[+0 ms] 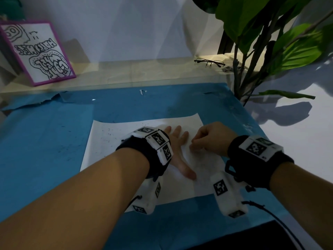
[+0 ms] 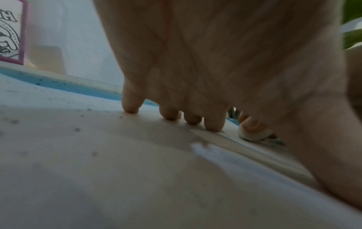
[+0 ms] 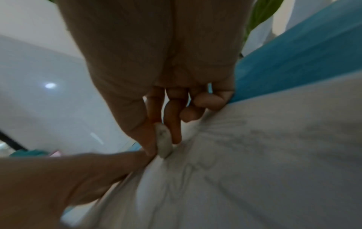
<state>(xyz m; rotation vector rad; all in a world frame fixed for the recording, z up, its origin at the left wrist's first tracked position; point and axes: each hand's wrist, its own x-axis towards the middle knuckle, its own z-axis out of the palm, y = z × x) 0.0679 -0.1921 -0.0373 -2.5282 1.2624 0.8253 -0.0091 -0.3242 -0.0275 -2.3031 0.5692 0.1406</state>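
Eraser (image 3: pixel 163 142): small whitish stub, greyed at the tip, pinched between thumb and forefinger of the right hand (image 1: pixel 210 138); the other fingers are curled loosely behind. Its lower end touches the paper (image 1: pixel 111 141) on the sheet's right half, just beside the left hand's thumb. The head view hides the stub under the knuckles; the right wrist view shows it plainly.

Paper: one white sheet lying flat on the blue cover (image 1: pixel 45 145) of the bench, about mid-bench, closer to the near edge than the far one. Black specks on its left part; faint grey lines under the right hand, too blurred to read.

Left hand (image 1: pixel 179 150): spread, palm down, fingers (image 2: pixel 131 105) straight with tips pressing the sheet, thumb splayed toward the near right.

Handling, judged: the stub looks light and somewhat soft, with little to grip. Best taken low on its sides, close to the working end, so it does not bend or roll out of the pinch. The sheet looks thin, limp and easily creased; likely to slide on the cover and buckle under rubbing unless pinned close to the rubbed spot. Strokes away from the pinning hand seem safest.

Far edge: spectacles (image 1: pixel 210 62); a framed drawing (image 1: pixel 37 51) at the far left corner; a leafy plant (image 1: pixel 252 42) by the far right corner.
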